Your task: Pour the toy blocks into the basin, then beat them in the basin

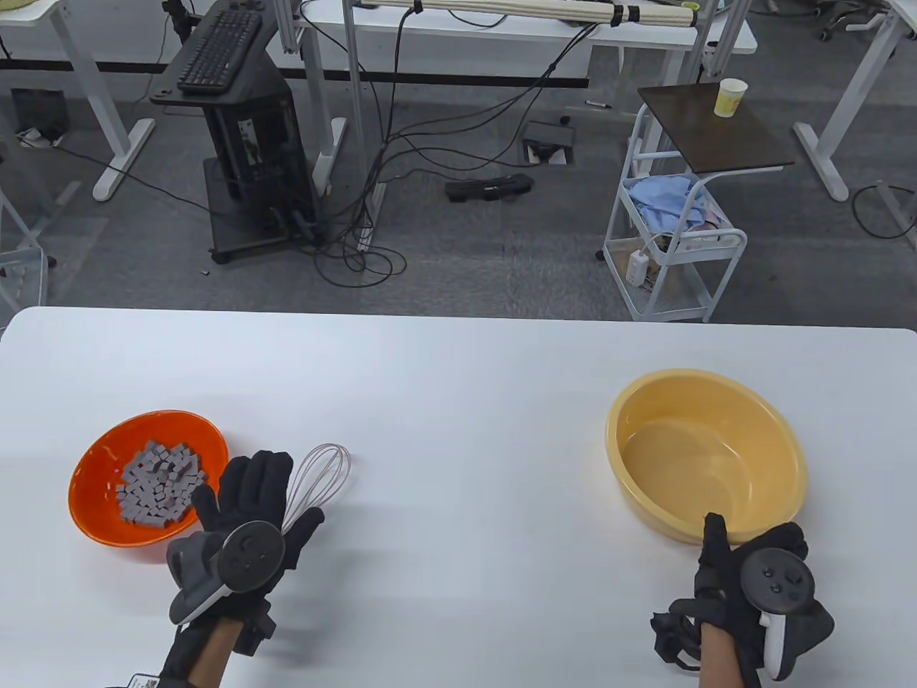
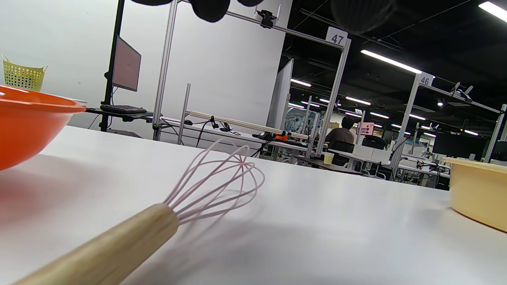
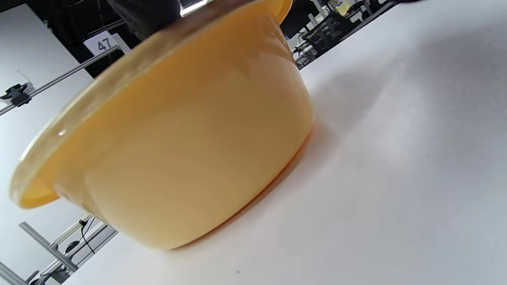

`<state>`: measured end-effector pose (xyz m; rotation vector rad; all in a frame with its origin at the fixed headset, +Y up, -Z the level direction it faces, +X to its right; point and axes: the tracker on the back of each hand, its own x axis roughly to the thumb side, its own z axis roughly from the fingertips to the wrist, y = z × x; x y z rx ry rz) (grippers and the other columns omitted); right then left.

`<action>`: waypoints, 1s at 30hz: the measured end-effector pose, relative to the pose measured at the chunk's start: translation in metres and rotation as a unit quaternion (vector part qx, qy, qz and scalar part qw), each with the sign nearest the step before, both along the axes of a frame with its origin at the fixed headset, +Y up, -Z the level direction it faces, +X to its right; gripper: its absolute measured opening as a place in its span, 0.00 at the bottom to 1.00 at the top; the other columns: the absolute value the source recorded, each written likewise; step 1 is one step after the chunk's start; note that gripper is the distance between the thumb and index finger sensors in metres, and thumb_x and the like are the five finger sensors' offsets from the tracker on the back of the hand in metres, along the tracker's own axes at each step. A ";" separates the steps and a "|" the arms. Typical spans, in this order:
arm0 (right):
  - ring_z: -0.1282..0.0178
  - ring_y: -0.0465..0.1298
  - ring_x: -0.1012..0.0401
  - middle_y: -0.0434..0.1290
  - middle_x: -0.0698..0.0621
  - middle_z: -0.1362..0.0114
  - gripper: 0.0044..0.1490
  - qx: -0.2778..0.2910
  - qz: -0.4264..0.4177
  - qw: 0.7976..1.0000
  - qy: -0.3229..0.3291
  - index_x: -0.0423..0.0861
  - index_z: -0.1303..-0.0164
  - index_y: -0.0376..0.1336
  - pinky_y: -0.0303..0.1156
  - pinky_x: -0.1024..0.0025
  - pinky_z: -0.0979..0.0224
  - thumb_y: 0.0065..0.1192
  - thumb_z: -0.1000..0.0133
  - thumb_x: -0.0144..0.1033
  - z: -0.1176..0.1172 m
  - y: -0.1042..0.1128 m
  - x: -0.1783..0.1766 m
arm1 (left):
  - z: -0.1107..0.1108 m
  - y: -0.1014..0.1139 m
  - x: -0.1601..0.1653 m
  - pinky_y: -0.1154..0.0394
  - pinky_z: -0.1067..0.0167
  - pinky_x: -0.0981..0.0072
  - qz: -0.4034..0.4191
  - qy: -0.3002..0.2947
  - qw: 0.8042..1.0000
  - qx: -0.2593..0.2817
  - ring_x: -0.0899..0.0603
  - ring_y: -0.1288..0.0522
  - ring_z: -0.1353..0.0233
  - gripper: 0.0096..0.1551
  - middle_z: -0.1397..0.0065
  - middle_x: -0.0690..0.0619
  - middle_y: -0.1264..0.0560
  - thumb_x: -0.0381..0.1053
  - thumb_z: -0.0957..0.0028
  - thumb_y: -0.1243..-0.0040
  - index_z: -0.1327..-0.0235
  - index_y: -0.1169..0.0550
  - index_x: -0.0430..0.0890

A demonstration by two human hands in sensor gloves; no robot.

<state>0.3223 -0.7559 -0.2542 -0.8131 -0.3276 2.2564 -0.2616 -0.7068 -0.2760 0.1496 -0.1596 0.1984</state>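
An orange bowl (image 1: pixel 204 433) at the table's left holds several grey toy blocks (image 1: pixel 157 487). Just right of it lies a whisk (image 1: pixel 321 469) with pink wires; its wooden handle (image 2: pixel 119 245) lies flat on the table. My left hand (image 1: pixel 254 487) hovers over that handle with its fingers straight and spread, holding nothing; its fingertips (image 2: pixel 210 8) show at the top of the left wrist view. The empty yellow basin (image 1: pixel 688 408) stands at the right. My right hand (image 1: pixel 745 559) grips its near rim, thumb (image 1: pixel 714 534) on top. The basin's outer wall (image 3: pixel 190 138) fills the right wrist view.
The white table (image 1: pixel 458 387) spans the view, with a wide bare stretch between the bowl and the basin. Its far edge runs across the middle of the table view. Beyond it are desks, a computer stand and a white trolley (image 1: pixel 673 244) on the floor.
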 end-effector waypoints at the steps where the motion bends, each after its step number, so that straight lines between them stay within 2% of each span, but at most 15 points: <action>1: 0.24 0.44 0.20 0.29 0.16 0.19 0.59 0.003 -0.017 1.000 -0.007 0.19 0.24 0.23 0.50 0.23 0.26 0.49 0.23 0.48 0.001 0.000 0.002 | 0.000 0.000 0.000 0.57 0.33 0.09 0.002 0.000 1.000 0.001 0.18 0.53 0.13 0.49 0.09 0.29 0.52 0.65 0.30 0.56 0.11 0.53 0.36; 2: 0.25 0.48 0.21 0.32 0.15 0.19 0.58 0.008 -0.039 0.999 -0.014 0.18 0.24 0.23 0.53 0.25 0.26 0.50 0.23 0.45 0.002 0.000 0.004 | 0.000 0.000 0.000 0.57 0.33 0.09 0.003 0.001 1.000 0.001 0.18 0.53 0.13 0.49 0.09 0.29 0.52 0.65 0.30 0.56 0.11 0.53 0.36; 4: 0.30 0.61 0.25 0.46 0.15 0.20 0.56 0.014 -0.078 0.997 -0.020 0.16 0.26 0.23 0.63 0.31 0.30 0.50 0.23 0.40 0.003 -0.001 0.007 | 0.000 0.000 -0.001 0.57 0.33 0.09 0.004 0.001 1.000 0.001 0.18 0.53 0.13 0.49 0.09 0.29 0.52 0.65 0.30 0.56 0.11 0.53 0.36; 6: 0.39 0.73 0.32 0.56 0.17 0.24 0.55 0.021 -0.107 0.994 -0.030 0.15 0.26 0.23 0.73 0.41 0.37 0.51 0.24 0.36 0.004 -0.002 0.009 | 0.000 0.000 -0.001 0.57 0.33 0.09 0.004 0.000 1.000 0.001 0.18 0.53 0.13 0.49 0.09 0.29 0.52 0.65 0.30 0.56 0.11 0.53 0.36; 9: 0.52 0.82 0.44 0.64 0.20 0.32 0.52 0.045 -0.127 0.990 -0.050 0.14 0.25 0.27 0.82 0.56 0.49 0.53 0.26 0.29 0.006 -0.006 0.012 | 0.000 0.000 0.000 0.57 0.33 0.09 0.004 -0.001 1.000 0.000 0.18 0.53 0.13 0.49 0.09 0.29 0.52 0.65 0.30 0.56 0.11 0.53 0.35; 13: 0.64 0.84 0.50 0.66 0.21 0.37 0.49 0.078 -0.131 0.987 -0.057 0.16 0.23 0.33 0.85 0.65 0.61 0.58 0.30 0.26 0.006 -0.008 0.012 | 0.000 0.000 -0.001 0.57 0.33 0.09 0.006 -0.001 1.000 0.002 0.17 0.53 0.13 0.49 0.09 0.29 0.52 0.65 0.30 0.56 0.11 0.53 0.35; 15: 0.67 0.84 0.52 0.67 0.21 0.39 0.47 0.081 -0.128 0.987 -0.043 0.17 0.22 0.35 0.85 0.68 0.63 0.58 0.31 0.27 0.005 -0.009 0.007 | 0.000 0.000 -0.001 0.57 0.33 0.09 0.007 0.000 1.000 0.002 0.17 0.53 0.13 0.49 0.09 0.29 0.52 0.65 0.30 0.56 0.11 0.53 0.35; 21: 0.68 0.83 0.55 0.67 0.21 0.40 0.46 0.127 -0.168 0.977 0.024 0.17 0.22 0.37 0.85 0.70 0.65 0.57 0.31 0.27 -0.003 0.006 -0.024 | 0.000 0.000 -0.001 0.57 0.33 0.09 0.007 0.001 1.000 0.001 0.17 0.53 0.13 0.49 0.09 0.29 0.52 0.65 0.30 0.56 0.11 0.53 0.35; 30: 0.69 0.83 0.56 0.66 0.20 0.40 0.46 0.120 -0.144 0.968 0.165 0.18 0.22 0.36 0.85 0.71 0.66 0.57 0.30 0.27 -0.011 0.024 -0.089 | 0.000 -0.001 0.000 0.57 0.33 0.09 0.003 -0.005 1.000 0.000 0.17 0.52 0.13 0.48 0.09 0.29 0.52 0.65 0.30 0.56 0.11 0.53 0.36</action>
